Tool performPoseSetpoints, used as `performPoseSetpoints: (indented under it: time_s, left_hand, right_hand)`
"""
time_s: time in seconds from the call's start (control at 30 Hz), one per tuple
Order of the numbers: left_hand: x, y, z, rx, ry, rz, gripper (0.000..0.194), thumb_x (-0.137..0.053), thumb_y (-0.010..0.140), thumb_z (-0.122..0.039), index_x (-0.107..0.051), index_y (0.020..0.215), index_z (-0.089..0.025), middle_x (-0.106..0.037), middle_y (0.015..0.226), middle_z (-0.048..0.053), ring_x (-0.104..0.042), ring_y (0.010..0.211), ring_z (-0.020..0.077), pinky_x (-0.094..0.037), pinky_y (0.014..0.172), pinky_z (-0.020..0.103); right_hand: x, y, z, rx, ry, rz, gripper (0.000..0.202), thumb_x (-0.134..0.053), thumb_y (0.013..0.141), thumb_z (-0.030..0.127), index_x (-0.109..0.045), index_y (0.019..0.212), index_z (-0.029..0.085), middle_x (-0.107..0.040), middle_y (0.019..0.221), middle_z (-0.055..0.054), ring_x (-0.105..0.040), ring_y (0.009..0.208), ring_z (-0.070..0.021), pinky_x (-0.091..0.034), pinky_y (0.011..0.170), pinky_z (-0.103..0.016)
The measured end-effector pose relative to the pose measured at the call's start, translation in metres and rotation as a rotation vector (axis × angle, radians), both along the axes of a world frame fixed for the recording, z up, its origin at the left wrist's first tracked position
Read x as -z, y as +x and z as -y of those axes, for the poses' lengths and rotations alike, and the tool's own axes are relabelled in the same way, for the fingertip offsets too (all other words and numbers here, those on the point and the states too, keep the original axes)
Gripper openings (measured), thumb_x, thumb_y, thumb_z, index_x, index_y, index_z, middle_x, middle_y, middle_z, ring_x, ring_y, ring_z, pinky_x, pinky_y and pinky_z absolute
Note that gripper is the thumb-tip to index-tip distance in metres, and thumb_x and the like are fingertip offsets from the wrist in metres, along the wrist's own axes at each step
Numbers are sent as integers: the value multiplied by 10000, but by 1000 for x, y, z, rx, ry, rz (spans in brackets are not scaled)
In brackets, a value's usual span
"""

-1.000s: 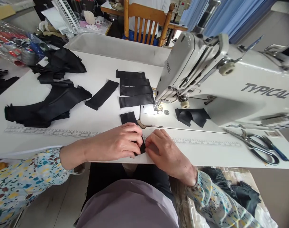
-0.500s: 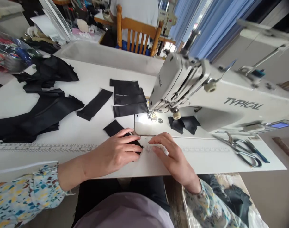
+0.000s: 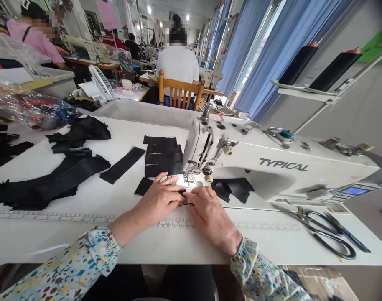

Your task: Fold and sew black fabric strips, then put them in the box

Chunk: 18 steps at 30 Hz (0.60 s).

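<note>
Both hands have advanced towards 12 o'clock from their earlier position near the front edge of the tabletop (image 3: 115, 246), and now meet before the presser foot (image 3: 187, 177). Left hand (image 3: 161, 195): the fingers hold a small black fabric piece (image 3: 182, 192), mostly hidden beneath them, just short of the presser foot at its 6 o'clock side. Right hand (image 3: 210, 213): the fingers are narrow and bent at the piece's right end; whether they pinch it cannot be told. Relative to the presser foot, grouped black strips (image 3: 162, 155) lie between 10 and 11 o'clock, a lone strip (image 3: 123, 164) between 9 and 10, and larger black pieces (image 3: 53, 179) at 9. Beneath the arm of the sewing machine (image 3: 281, 167), a notched black piece (image 3: 236, 189) lies towards 4 o'clock; scissors (image 3: 319, 232) rest farther out, between 3 and 4. Ruler markings (image 3: 178, 222) cross the tabletop at 6 o'clock.
</note>
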State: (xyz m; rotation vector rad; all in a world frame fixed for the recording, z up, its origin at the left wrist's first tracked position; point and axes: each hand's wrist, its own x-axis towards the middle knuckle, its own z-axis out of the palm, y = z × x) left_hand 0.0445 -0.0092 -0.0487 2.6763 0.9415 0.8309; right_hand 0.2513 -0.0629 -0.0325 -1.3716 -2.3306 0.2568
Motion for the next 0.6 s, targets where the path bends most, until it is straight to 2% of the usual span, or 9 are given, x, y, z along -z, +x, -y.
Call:
performPoseSetpoints:
  time_s: [0.1,0.2,0.3,0.4,0.6]
  left_hand:
    - [-2,1,0,-20,-27,-18,270,-630,956,-97,-812,909,-291,-744,1253,5,-571,1327,302,-376,1131,606]
    - [-4,0,-2,14,-33,-57,252,-634,961,-109,-809,915,-284,-746,1248,5,-542,1371,299,-367,1157,603]
    - [-4,-2,-5,57,-20,-87,238,-626,976,-131,-805,946,-285,-765,1192,9,-584,1335,280,-330,1184,624]
    - [-4,-3,-7,77,-19,-84,253,-606,986,-127,-802,976,-287,-766,1185,18,-603,1310,275,-342,1176,628]
    - [-5,-2,-7,69,20,36,262,-609,980,-132,-799,848,-255,-721,1105,43,-592,1244,247,-430,1112,529]
  right_hand:
    - [-2,2,-2,-26,13,17,297,-505,990,138,-652,1238,210,-595,1097,-97,-510,1024,-254,-496,913,-459]
    - [-3,4,-4,-39,28,60,289,-485,992,130,-664,1204,215,-599,1083,-96,-514,1000,-255,-490,883,-454]
    - [-4,6,-5,-37,34,78,290,-477,998,136,-668,1196,227,-603,1076,-97,-519,992,-258,-492,874,-458]
    - [-3,5,-3,-27,26,40,324,-509,987,144,-634,1275,223,-599,1121,-105,-523,1030,-262,-501,916,-469]
    - [0,0,-2,-3,47,67,335,-491,999,164,-632,1301,187,-585,1170,-131,-521,1106,-285,-486,966,-494]
